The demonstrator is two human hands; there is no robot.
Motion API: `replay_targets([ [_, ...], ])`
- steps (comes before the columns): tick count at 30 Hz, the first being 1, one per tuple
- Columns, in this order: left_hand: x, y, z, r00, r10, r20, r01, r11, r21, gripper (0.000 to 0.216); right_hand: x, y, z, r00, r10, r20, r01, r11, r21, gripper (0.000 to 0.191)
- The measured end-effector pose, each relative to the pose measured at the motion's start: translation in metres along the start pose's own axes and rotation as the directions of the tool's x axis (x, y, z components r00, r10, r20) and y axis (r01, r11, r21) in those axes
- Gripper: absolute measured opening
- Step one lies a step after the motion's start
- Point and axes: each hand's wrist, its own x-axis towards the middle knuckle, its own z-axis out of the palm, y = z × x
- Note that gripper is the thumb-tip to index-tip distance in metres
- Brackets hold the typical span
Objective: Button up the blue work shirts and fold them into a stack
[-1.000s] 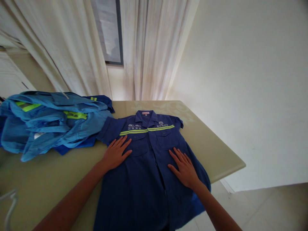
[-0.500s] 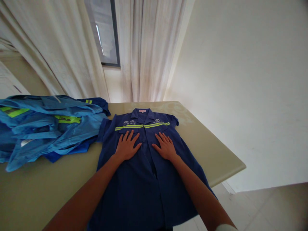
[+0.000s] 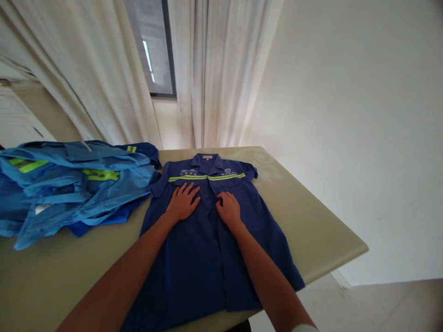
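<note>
A dark blue short-sleeved work shirt (image 3: pixel 194 272) lies face up on the table, collar away from me, with a yellow-green reflective stripe and white print across the chest. My left hand (image 3: pixel 182 203) rests flat on its left chest, fingers spread just under the stripe. At the front opening, my right hand (image 3: pixel 229 207) has its fingers curled and closed on the shirt's right front edge; the fingertips are partly hidden. The front panels meet down the middle.
A heap of light and dark blue garments (image 3: pixel 79 184) with reflective strips lies left of the shirt. The pale table (image 3: pixel 311 226) ends in a corner at right, by a white wall (image 3: pixel 363 115). Curtains (image 3: pixel 221 69) hang behind, beside a window (image 3: pixel 152 50).
My right hand has gone from lying flat to curled fingers at the front edge, moving slightly left. The front opening has narrowed. My left hand stays flat on the shirt.
</note>
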Motion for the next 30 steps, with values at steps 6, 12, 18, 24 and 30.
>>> replay_targets([
  [6, 0.001, 0.015, -0.013, 0.994, 0.107, 0.026, -0.106, 0.994, -0.037, 0.048, 0.025, 0.025, -0.001, 0.949, 0.314, 0.0, -0.294, 0.889, 0.35, 0.021],
  [12, 0.009, 0.064, -0.012, 0.988, -0.15, -0.025, 0.151, 0.988, 0.026, 0.034, 0.041, 0.016, 0.008, 0.949, 0.316, -0.001, -0.297, 0.892, 0.341, 0.025],
  [18, 0.003, 0.068, 0.0, 0.992, -0.079, -0.095, 0.072, 0.995, -0.074, 0.029, 0.028, 0.009, 0.02, 0.977, 0.176, -0.122, -0.121, 0.924, 0.362, 0.028],
  [24, 0.0, 0.066, -0.004, 0.99, -0.059, -0.124, 0.045, 0.992, -0.115, 0.02, 0.028, 0.017, 0.015, 0.989, 0.114, -0.097, -0.051, 0.866, 0.498, 0.026],
  [30, 0.006, 0.069, -0.006, 0.996, -0.018, -0.093, 0.003, 0.987, -0.158, 0.021, 0.025, 0.008, 0.016, 0.999, 0.044, 0.024, -0.05, 0.84, 0.541, 0.018],
])
